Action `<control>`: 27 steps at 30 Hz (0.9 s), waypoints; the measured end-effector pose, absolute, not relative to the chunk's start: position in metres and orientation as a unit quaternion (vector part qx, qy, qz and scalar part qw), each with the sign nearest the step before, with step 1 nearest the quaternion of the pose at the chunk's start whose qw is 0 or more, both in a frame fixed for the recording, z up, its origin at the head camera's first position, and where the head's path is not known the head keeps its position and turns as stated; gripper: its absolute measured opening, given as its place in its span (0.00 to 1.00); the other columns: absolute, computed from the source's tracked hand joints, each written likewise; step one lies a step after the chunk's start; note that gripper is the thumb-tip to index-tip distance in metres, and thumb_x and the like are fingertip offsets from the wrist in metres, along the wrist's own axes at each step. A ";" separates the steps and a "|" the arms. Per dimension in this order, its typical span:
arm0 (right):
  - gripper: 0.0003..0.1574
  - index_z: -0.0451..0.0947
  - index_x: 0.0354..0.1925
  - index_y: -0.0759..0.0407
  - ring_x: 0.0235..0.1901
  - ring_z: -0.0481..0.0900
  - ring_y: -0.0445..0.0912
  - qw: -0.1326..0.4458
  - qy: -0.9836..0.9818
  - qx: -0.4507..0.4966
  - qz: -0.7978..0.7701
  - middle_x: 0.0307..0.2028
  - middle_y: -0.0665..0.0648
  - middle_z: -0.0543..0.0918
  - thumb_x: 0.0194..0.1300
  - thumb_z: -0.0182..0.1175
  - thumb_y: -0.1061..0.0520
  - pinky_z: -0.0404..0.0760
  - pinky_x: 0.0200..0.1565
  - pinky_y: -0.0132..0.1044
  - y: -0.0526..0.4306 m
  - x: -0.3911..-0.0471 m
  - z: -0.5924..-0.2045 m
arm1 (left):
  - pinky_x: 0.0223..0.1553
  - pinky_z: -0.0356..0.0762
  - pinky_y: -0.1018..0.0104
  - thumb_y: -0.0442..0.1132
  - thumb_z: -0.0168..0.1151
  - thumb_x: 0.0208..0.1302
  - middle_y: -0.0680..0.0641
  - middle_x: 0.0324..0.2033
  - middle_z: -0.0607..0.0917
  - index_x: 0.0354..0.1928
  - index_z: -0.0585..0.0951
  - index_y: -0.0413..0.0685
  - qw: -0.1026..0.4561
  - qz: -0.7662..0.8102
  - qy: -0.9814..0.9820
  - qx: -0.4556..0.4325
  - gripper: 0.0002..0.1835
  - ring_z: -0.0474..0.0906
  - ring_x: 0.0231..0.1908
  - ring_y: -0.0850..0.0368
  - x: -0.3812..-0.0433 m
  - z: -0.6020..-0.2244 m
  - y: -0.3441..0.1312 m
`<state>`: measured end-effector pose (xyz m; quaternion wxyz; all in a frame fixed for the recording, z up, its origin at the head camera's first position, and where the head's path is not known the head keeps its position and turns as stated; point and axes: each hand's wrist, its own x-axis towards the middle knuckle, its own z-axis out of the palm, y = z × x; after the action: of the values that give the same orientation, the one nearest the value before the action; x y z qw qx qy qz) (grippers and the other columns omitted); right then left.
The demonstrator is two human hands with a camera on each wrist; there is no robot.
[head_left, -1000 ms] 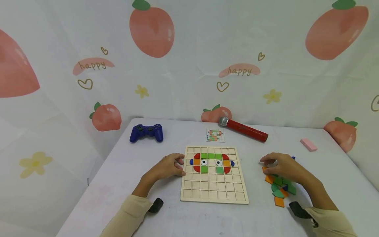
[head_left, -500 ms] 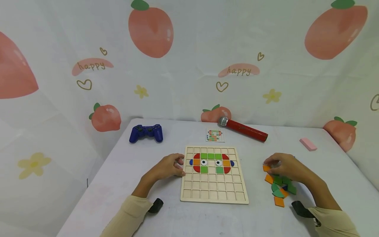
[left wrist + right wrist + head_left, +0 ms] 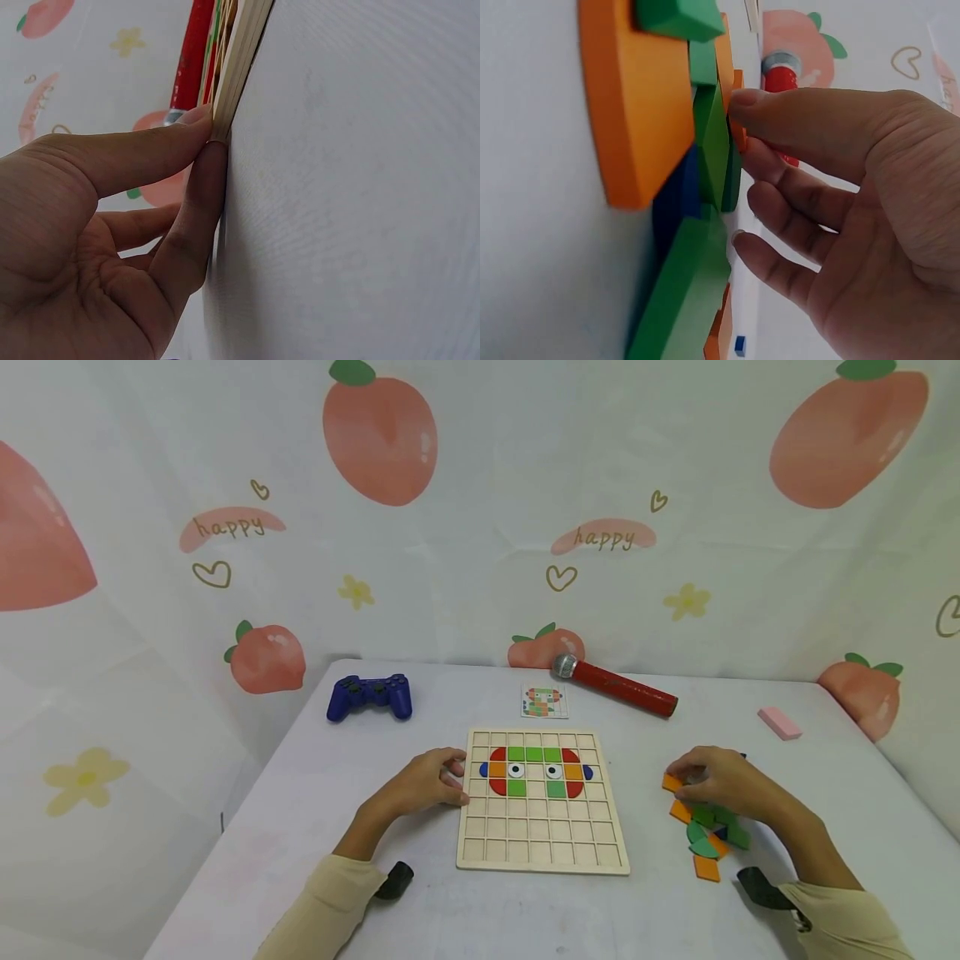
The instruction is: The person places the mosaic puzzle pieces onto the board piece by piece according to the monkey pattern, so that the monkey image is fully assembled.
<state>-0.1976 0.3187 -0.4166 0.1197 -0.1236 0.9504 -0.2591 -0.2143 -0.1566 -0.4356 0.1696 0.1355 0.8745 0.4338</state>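
A wooden grid board lies on the table, bearing red, green, orange and blue tiles and two eye tiles in its upper rows. My left hand pinches its left edge; in the left wrist view the thumb is on top and the index finger against the side. To the board's right, my right hand holds an orange square tile between thumb and index finger. Beneath and in front of that hand lies a loose pile of orange, green and dark blue tiles, partly hidden by it.
Behind the board lies a small pattern card. A red microphone rests at the back, a blue game controller at the back left, and a pink block at the far right. A printed curtain hangs behind the table.
My right hand has closed thumb and index finger on the orange tile at the pile's far end and shifted it slightly. The left hand stays at the board's edge.
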 end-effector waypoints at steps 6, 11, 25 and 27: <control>0.23 0.87 0.53 0.62 0.41 0.76 0.48 0.121 0.944 -0.132 -0.277 0.41 0.52 0.83 0.63 0.74 0.51 0.80 0.39 0.37 0.305 -0.196 -0.416 | 0.52 0.84 0.58 0.34 0.80 0.59 0.46 0.50 0.82 0.71 0.73 0.34 0.169 0.434 0.875 0.135 0.39 0.84 0.46 0.57 -0.214 -0.436 -0.156; 0.20 0.88 0.51 0.58 0.42 0.74 0.48 0.109 0.943 -0.147 -0.276 0.40 0.51 0.81 0.62 0.74 0.52 0.78 0.36 0.34 0.288 -0.197 -0.416 | 0.51 0.84 0.59 0.34 0.80 0.59 0.47 0.50 0.82 0.71 0.74 0.34 0.168 0.435 0.875 0.134 0.39 0.84 0.46 0.57 -0.215 -0.436 -0.155; 0.18 0.88 0.49 0.54 0.42 0.75 0.45 0.099 0.922 -0.237 -0.290 0.38 0.46 0.81 0.62 0.77 0.52 0.78 0.44 0.36 0.231 -0.209 -0.418 | 0.51 0.84 0.60 0.33 0.80 0.59 0.46 0.50 0.82 0.71 0.74 0.34 0.169 0.434 0.875 0.130 0.39 0.84 0.45 0.58 -0.215 -0.434 -0.155; 0.18 0.88 0.50 0.53 0.43 0.75 0.46 0.109 0.919 -0.237 -0.297 0.39 0.46 0.82 0.62 0.77 0.51 0.78 0.44 0.36 0.222 -0.210 -0.418 | 0.51 0.84 0.60 0.33 0.80 0.58 0.46 0.50 0.82 0.71 0.74 0.34 0.169 0.434 0.875 0.133 0.39 0.84 0.45 0.58 -0.216 -0.434 -0.156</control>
<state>-0.2102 0.2221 -0.4181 0.1086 -0.2368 0.9187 -0.2968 -0.2156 -0.1555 -0.4344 0.1692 0.1329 0.8748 0.4340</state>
